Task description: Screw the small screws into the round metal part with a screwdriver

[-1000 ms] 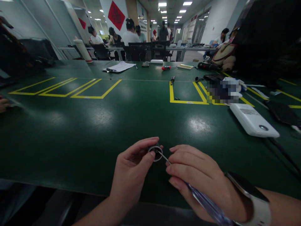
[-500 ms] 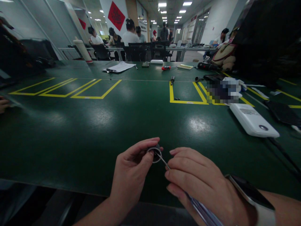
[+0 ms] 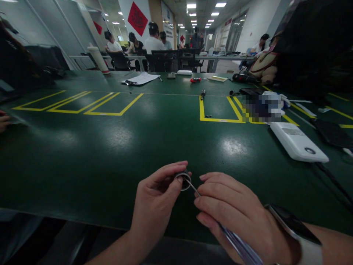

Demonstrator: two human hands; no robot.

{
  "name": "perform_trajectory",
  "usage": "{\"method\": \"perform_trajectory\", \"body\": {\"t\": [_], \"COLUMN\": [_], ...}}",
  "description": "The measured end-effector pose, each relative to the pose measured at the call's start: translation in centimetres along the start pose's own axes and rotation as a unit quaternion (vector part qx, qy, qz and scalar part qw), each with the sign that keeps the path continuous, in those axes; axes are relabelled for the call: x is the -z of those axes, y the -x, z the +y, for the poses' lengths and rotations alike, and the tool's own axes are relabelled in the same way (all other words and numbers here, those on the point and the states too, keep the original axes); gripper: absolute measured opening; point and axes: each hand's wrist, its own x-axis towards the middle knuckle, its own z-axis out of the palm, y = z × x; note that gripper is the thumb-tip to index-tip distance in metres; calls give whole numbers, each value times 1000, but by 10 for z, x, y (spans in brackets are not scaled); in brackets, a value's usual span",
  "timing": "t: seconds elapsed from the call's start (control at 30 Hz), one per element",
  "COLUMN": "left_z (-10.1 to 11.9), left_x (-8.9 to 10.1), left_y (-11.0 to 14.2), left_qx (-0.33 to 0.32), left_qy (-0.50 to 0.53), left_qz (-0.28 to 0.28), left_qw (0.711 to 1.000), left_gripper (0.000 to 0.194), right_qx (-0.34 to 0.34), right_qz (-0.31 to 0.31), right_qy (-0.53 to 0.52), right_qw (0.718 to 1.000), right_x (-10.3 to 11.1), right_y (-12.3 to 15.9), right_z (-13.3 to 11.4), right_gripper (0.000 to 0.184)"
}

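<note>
My left hand (image 3: 157, 197) pinches a small round metal part (image 3: 186, 186) with a ring-like rim, its open end turned toward me. Into that opening reaches the thin metal shaft of a screwdriver (image 3: 194, 187), which my right hand (image 3: 234, 209) grips. Its clear, purplish handle (image 3: 239, 244) comes out below my palm. The tip is inside the part, so what it touches is hidden. Both hands are just above the near side of the green table (image 3: 82, 165).
Yellow tape marks boxes on the table. Farther off lie a small metal part (image 3: 203, 94), tiny dark pieces (image 3: 208, 116), a red screwdriver (image 3: 195, 80) and papers (image 3: 143, 78). A white power bank (image 3: 298, 141) with a cable lies right. Another person's hand (image 3: 3, 121) shows at the left edge.
Almost nothing differs. The view has shifted very slightly, and both hands keep their grips on the round part and the screwdriver.
</note>
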Motion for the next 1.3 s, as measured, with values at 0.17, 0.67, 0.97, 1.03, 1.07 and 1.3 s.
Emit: {"method": "perform_trajectory", "body": {"t": [0.17,0.67,0.97,1.03,1.07,1.3], "left_z": [2,-6,-2,-3,-3,-3], "left_x": [-1,3,1,1,1,2], "left_y": [1,-2,-1,-2,-2,-1], "left_qx": [8,-16,-19,-17,-16,-4], "left_qy": [-7,8,12,18,21,44], "left_qz": [5,-17,-14,-15,-14,-42], "left_qw": [1000,1000,1000,1000,1000,998], "left_gripper": [15,16,15,14,13,10], "right_qx": [-3,-5,5,3,2,0], "right_qz": [18,10,-23,-21,-18,3], "right_qy": [-9,7,9,6,5,5], "right_qw": [1000,1000,1000,1000,1000,1000], "right_x": [1,-2,-2,-3,-3,1], "right_y": [0,3,6,5,5,0], "right_z": [-1,-1,0,0,0,-2], "right_gripper": [11,10,10,9,9,9]}}
